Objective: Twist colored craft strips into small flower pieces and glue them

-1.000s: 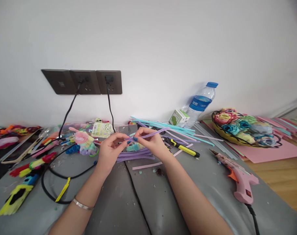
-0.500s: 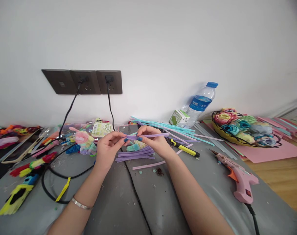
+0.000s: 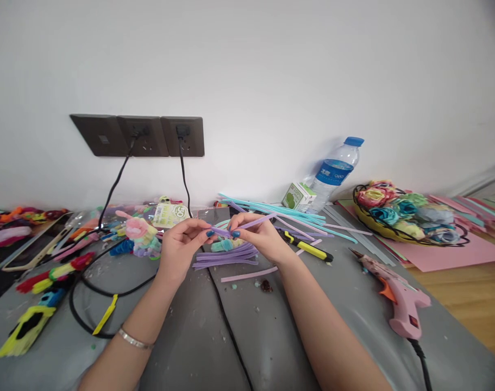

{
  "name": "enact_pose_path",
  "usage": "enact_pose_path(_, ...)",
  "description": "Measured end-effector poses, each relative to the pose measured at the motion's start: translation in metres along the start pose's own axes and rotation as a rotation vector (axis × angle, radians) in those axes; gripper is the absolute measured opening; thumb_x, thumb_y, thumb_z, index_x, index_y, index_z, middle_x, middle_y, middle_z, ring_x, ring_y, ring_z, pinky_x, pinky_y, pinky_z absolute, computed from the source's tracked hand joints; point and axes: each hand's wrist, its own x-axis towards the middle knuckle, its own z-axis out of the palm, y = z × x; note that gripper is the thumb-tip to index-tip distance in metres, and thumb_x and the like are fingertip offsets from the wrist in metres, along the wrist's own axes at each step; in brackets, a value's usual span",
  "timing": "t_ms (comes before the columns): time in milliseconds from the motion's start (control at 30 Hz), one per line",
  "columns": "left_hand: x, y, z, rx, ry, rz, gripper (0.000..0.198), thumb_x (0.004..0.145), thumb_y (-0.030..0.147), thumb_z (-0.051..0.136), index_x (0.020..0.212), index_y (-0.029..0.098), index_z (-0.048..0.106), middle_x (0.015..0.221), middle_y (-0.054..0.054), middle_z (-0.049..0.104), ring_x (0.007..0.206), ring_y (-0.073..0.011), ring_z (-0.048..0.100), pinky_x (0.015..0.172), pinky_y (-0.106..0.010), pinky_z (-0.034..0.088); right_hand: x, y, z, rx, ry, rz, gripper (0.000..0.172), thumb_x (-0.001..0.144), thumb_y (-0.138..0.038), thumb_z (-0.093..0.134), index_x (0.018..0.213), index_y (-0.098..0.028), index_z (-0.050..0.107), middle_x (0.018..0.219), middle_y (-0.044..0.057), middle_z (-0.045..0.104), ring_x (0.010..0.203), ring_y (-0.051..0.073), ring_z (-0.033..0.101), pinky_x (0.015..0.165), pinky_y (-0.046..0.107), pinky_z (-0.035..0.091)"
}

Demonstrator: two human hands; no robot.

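Observation:
My left hand (image 3: pixel 182 245) and my right hand (image 3: pixel 258 234) meet over the grey cloth (image 3: pixel 214 336) and both pinch one purple pipe cleaner (image 3: pixel 253 222). Its free end points up and to the right past my right fingers. Just below the hands lies a small pile of purple pipe cleaners (image 3: pixel 226 255) with a pale multicoloured piece on it. A single pink strip (image 3: pixel 251 273) lies in front of the pile.
A pink glue gun (image 3: pixel 398 296) lies at the right, a yellow-black cutter (image 3: pixel 306 247) beside the teal strips (image 3: pixel 271 209). A water bottle (image 3: pixel 332 171), a small green carton (image 3: pixel 298 196) and a basket of paper flowers (image 3: pixel 406 213) stand behind. Black cables (image 3: pixel 88 282) and coloured craft pieces (image 3: pixel 47 274) fill the left.
The free end of the pipe cleaner has tilted up again after lying level. My hands stay close together in nearly the same place.

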Motion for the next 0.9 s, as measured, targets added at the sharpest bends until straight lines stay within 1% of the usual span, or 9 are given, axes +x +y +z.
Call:
enact_pose_path(100,-0.0008,0.0005,0.0010,-0.020,-0.015,-0.004,0.024,0.063,0.032,0.086,0.074,0.016,0.072,0.068,-0.002,0.071,0.060,-0.0143,0.070,0.060,-0.023,0.059,-0.0003,0.0000,0.0007,0.039,-0.029,0.015,0.019,0.078,-0.034,0.077,0.079,-0.017,0.068,0.075,0.002,0.063,0.071,0.014,0.057,0.065,0.027,0.043)
enact_pose_path(233,-0.0007,0.0006,0.0011,-0.047,-0.040,-0.012,0.021,0.064,0.030,0.086,0.073,0.016,0.073,0.067,-0.001,0.071,0.061,-0.0131,0.070,0.059,-0.020,0.059,-0.0006,0.0008,0.0007,0.076,-0.044,0.003,0.020,0.078,-0.035,0.078,0.077,-0.017,0.067,0.074,0.001,0.062,0.067,0.013,0.054,0.062,0.026,0.042)
enact_pose_path(400,-0.0013,0.0000,-0.0002,-0.055,-0.049,-0.015,0.022,0.064,0.030,0.086,0.073,0.016,0.073,0.067,-0.001,0.071,0.060,-0.0138,0.070,0.058,-0.021,0.059,-0.0010,0.0020,-0.0004,0.078,-0.058,0.008,0.022,0.079,-0.035,0.077,0.078,-0.017,0.066,0.074,0.001,0.061,0.068,0.013,0.053,0.062,0.025,0.041)
enact_pose_path(467,-0.0020,-0.0007,-0.0005,-0.049,-0.060,-0.017,0.021,0.065,0.030,0.085,0.074,0.016,0.073,0.068,-0.002,0.071,0.061,-0.0141,0.070,0.059,-0.022,0.059,-0.0016,0.0025,-0.0011,0.075,-0.084,0.020,0.022,0.080,-0.037,0.076,0.080,-0.017,0.065,0.075,0.001,0.061,0.069,0.013,0.054,0.064,0.025,0.042)
enact_pose_path(567,-0.0028,-0.0022,-0.0011,-0.033,-0.089,-0.024,0.019,0.068,0.029,0.083,0.076,0.016,0.073,0.071,-0.002,0.071,0.063,-0.0140,0.069,0.062,-0.023,0.060,-0.0031,0.0025,-0.0017,0.087,-0.156,0.047,0.023,0.082,-0.038,0.074,0.081,-0.017,0.065,0.075,0.001,0.059,0.070,0.013,0.054,0.067,0.025,0.044)
enact_pose_path(667,-0.0022,-0.0034,-0.0025,0.001,-0.128,-0.033,0.019,0.069,0.029,0.082,0.077,0.016,0.072,0.071,-0.002,0.070,0.065,-0.0145,0.068,0.063,-0.025,0.060,-0.0041,0.0022,-0.0016,0.108,-0.208,0.084,0.025,0.082,-0.040,0.074,0.081,-0.017,0.064,0.074,0.000,0.057,0.067,0.012,0.052,0.065,0.025,0.043)
enact_pose_path(733,-0.0013,-0.0032,-0.0036,0.014,-0.149,-0.036,0.021,0.071,0.029,0.080,0.084,0.016,0.071,0.074,-0.003,0.070,0.067,-0.0144,0.067,0.063,-0.025,0.059,-0.0039,0.0025,-0.0018,0.130,-0.182,0.077,0.026,0.081,-0.041,0.074,0.082,-0.018,0.064,0.074,-0.001,0.055,0.066,0.012,0.051,0.063,0.024,0.042)
enact_pose_path(833,-0.0007,-0.0004,-0.0040,0.054,-0.195,-0.057,0.027,0.073,0.027,0.077,0.097,0.019,0.067,0.080,-0.002,0.070,0.064,-0.0131,0.066,0.058,-0.023,0.057,-0.0022,0.0040,-0.0027,0.163,-0.072,0.008,0.024,0.081,-0.039,0.075,0.080,-0.018,0.063,0.073,-0.002,0.053,0.064,0.011,0.048,0.061,0.023,0.038)
enact_pose_path(900,-0.0016,0.0022,-0.0031,0.138,-0.276,-0.085,0.023,0.072,0.024,0.075,0.092,0.019,0.066,0.077,-0.001,0.068,0.058,-0.0121,0.063,0.051,-0.021,0.052,-0.0004,0.0053,-0.0035,0.156,0.002,-0.055,0.023,0.080,-0.037,0.076,0.077,-0.019,0.064,0.074,-0.002,0.053,0.064,0.011,0.046,0.061,0.024,0.037)
